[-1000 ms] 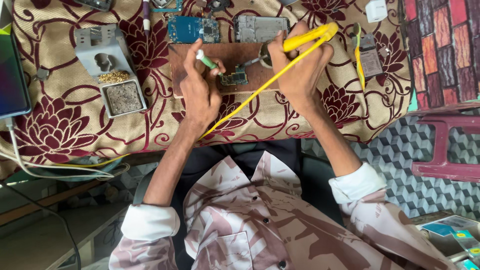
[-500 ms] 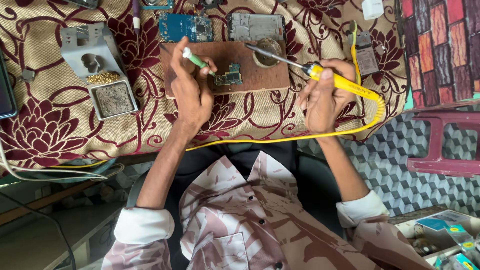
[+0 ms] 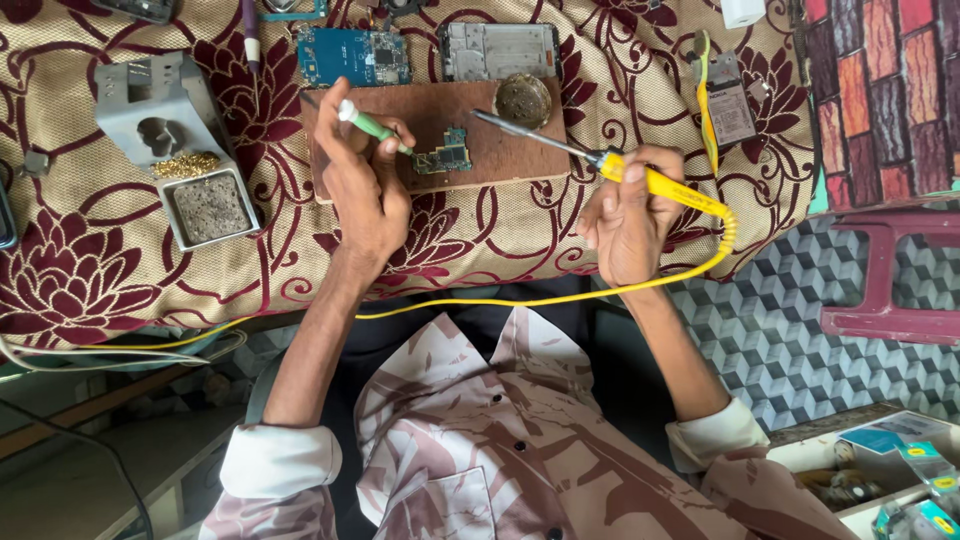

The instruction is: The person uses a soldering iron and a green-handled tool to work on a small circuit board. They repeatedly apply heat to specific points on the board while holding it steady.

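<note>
maroon floral cloth point(image 3: 90, 290) over table; cube-pattern floor point(image 3: 780, 330); maroon stool point(image 3: 890, 290).

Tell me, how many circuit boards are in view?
2: a blue circuit board on the cloth above the wooden board, and a small circuit board on it. Others may be hidden.

A shallow open cardboard box point(image 3: 880, 470) sits at 4 o'clock, holding small flat packets point(image 3: 925, 500) in blue, green and yellow. A dark screen edge point(image 3: 5, 215) shows at 9 o'clock, mostly out of frame.
</note>
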{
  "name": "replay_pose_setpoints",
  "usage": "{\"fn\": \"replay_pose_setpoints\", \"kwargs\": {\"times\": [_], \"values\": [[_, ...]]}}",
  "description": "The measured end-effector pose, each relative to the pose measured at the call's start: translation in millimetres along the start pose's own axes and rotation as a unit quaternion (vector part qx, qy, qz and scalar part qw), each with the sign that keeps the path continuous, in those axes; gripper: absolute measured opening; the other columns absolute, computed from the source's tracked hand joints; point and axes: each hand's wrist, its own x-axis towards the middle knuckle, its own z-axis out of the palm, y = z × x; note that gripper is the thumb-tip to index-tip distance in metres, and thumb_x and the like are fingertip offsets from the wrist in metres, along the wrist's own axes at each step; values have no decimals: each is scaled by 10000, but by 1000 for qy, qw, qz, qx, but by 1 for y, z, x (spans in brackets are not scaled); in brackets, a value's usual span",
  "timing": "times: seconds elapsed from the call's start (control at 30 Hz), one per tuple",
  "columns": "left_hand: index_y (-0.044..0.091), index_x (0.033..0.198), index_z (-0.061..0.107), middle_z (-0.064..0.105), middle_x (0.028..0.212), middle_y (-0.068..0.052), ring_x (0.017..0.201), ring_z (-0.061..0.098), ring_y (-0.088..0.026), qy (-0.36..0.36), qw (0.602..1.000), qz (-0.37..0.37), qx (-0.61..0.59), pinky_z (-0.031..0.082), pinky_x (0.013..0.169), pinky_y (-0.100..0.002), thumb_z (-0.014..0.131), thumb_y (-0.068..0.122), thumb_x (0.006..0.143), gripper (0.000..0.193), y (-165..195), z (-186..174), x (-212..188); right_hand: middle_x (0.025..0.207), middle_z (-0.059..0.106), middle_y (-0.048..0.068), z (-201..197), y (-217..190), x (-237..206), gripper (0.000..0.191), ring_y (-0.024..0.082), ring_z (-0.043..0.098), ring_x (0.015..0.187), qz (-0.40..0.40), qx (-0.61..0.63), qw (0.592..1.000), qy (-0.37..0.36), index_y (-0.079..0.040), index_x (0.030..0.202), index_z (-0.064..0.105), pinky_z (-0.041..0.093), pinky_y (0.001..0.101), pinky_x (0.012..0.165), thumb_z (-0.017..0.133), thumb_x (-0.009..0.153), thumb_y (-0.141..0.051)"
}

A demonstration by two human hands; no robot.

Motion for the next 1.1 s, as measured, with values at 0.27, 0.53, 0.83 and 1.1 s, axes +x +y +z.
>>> {"fn": "replay_pose_setpoints", "kwargs": {"times": [0.27, 0.53, 0.83, 1.1], "values": [[94, 1575, 163, 725, 1006, -151, 945, 755, -218, 2, 1000, 10, -9, 638, 872, -337, 402, -168, 1067, 619, -8, 29, 12, 861, 569, 92, -27, -11, 24, 252, 217, 685, 650, 1, -25, 995, -101, -76, 1281, 417, 556, 282, 498, 593, 1147, -198], [96, 1616, 171, 705, 961, -143, 905, 748, -212, 2, 1000, 5, -6, 624, 817, -321, 414, -166, 1054, 666, -28, 33, 23, 1005, 639, 191, -24, -4, 42, 306, 256, 715, 664, -25, -56, 997, -56, -21, 1241, 356, 555, 280, 461, 589, 1109, -169], [101, 1615, 171, 710, 968, -148, 924, 752, -212, 3, 1000, 8, -16, 637, 836, -322, 416, -163, 1072, 652, -36, 37, 37, 712, 649, 166, -19, 48, 53, 318, 233, 660, 547, -88, -159, 983, -29, -68, 1115, 290, 492, 268, 434, 498, 1166, -303], [86, 1563, 166, 719, 980, -149, 936, 744, -205, -2, 1000, -1, -1, 614, 869, -321, 436, -159, 1097, 592, -25, 36, 48, 681, 568, 131, -23, 78, 65, 297, 256, 679, 551, -36, -61, 997, -11, -80, 1079, 310, 471, 289, 415, 514, 1140, -287]]}}
